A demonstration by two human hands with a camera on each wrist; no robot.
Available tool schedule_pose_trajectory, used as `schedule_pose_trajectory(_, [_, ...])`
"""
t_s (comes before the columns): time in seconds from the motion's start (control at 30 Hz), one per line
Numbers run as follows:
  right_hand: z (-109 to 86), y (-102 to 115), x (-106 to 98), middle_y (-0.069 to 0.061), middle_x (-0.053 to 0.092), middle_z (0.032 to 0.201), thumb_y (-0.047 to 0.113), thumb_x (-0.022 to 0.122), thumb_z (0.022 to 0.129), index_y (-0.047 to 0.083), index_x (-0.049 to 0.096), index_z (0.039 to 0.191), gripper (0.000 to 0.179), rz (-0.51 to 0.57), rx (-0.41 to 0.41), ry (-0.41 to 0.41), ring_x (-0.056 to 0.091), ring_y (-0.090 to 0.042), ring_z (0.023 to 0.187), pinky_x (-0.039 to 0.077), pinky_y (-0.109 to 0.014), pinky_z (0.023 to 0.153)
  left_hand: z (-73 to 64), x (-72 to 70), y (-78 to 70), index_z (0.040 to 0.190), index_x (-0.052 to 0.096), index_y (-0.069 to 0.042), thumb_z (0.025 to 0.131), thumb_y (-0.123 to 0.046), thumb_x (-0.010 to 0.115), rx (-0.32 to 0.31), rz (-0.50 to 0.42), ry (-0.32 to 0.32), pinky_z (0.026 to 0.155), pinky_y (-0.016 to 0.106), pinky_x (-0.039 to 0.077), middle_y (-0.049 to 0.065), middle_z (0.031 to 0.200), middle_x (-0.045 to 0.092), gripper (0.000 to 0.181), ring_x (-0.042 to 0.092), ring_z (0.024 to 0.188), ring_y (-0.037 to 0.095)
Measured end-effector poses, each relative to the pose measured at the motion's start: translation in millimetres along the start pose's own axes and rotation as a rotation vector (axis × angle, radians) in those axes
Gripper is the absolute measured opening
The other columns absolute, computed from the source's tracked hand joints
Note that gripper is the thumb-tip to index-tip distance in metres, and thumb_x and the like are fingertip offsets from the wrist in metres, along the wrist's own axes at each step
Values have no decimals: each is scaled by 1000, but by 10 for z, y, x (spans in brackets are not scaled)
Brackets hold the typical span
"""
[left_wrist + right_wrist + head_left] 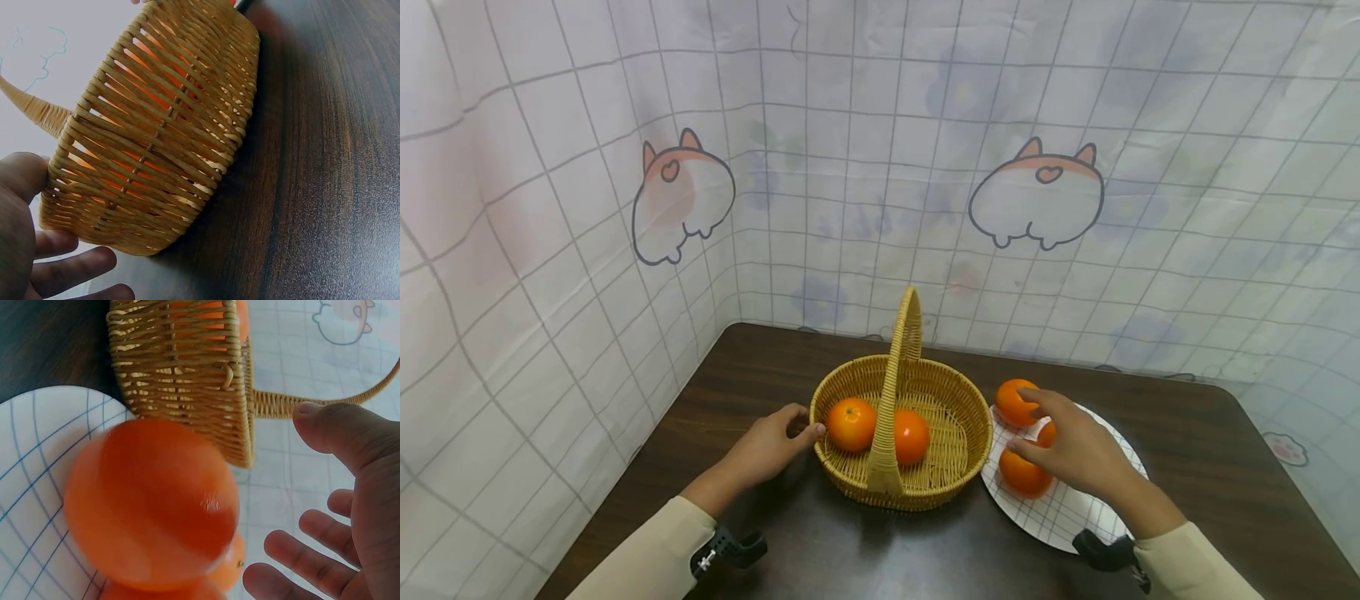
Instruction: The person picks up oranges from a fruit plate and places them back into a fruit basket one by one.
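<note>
A yellow wicker basket with a tall arched handle stands mid-table. Inside it, one orange lies at the left and another orange sits partly behind the handle. My left hand holds the basket's left rim, its thumb on the edge and a fingertip against the wicker outside. Over a white checked plate hovers my right hand, fingers spread apart. Beneath it are a near orange, a far orange and a third, mostly hidden by the hand.
The dark wooden table carries both the basket and the plate, which sits close to the basket's right side. A white checked cloth with cartoon animals hangs along the table's back and sides.
</note>
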State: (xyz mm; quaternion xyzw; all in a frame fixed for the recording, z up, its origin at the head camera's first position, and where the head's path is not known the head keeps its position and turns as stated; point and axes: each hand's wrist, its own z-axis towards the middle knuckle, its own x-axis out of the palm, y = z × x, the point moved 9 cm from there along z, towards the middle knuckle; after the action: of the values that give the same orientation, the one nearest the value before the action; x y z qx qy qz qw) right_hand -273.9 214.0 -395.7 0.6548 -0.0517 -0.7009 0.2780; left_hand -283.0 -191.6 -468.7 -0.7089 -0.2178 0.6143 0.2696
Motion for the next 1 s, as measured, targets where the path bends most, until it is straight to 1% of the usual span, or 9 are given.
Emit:
schedule_pose_trajectory(0.1, [-28,-29,-31,-21,56,143,53,81,85,5,50,147,84,-10,8,-1,64,-41,111,53,-63,86,-6,-7,-7,131,61,-10,99,-56,62,4,0,-2,91,51,53,6,118,69,56,65,105,23])
schedule_pose_trajectory(0.13, [-38,-40,-41,-20,56,143,53,81,85,5,50,148,85,-11,9,-1,64,-41,112,53,-63,87,-8,-8,-9,130,61,-11,99,-56,62,5,-1,-3,91,52,53,6,118,69,56,65,105,23])
schedule_pose_trajectory(0.2, [-57,-63,-60,-18,59,139,54,80,86,5,49,149,86,-6,7,-5,65,-39,109,54,-62,85,-9,-10,-10,130,61,-11,99,-56,62,6,-2,-3,92,52,52,6,119,69,55,65,106,23])
schedule_pose_trajectory(0.33, [-91,-135,-77,-17,63,132,56,79,86,8,47,150,86,7,5,-7,66,-37,107,54,-61,81,-10,-8,-8,131,61,-11,99,-57,61,6,-4,-2,92,52,52,6,119,69,56,65,106,24])
schedule_pose_trajectory(0.5, [-128,-258,-98,-18,61,135,59,77,86,11,47,151,86,-10,22,-7,64,-40,112,52,-65,83,-9,1,-1,132,60,-10,99,-57,61,5,-10,0,92,52,53,7,119,69,57,65,108,24])
schedule_pose_trajectory(0.8, [-226,-392,-192,-21,62,133,58,78,86,9,48,150,86,-27,39,-23,62,-44,112,51,-66,83,-6,1,-12,130,62,-10,100,-53,62,25,-15,-17,93,52,52,7,118,70,53,66,108,25])
schedule_pose_trajectory(1.0, [-267,-511,-218,-25,59,135,55,79,86,6,47,149,86,-59,58,-15,62,-48,112,51,-68,82,-6,5,-11,130,62,-10,100,-53,62,23,-25,-18,94,53,52,7,120,70,53,66,110,27])
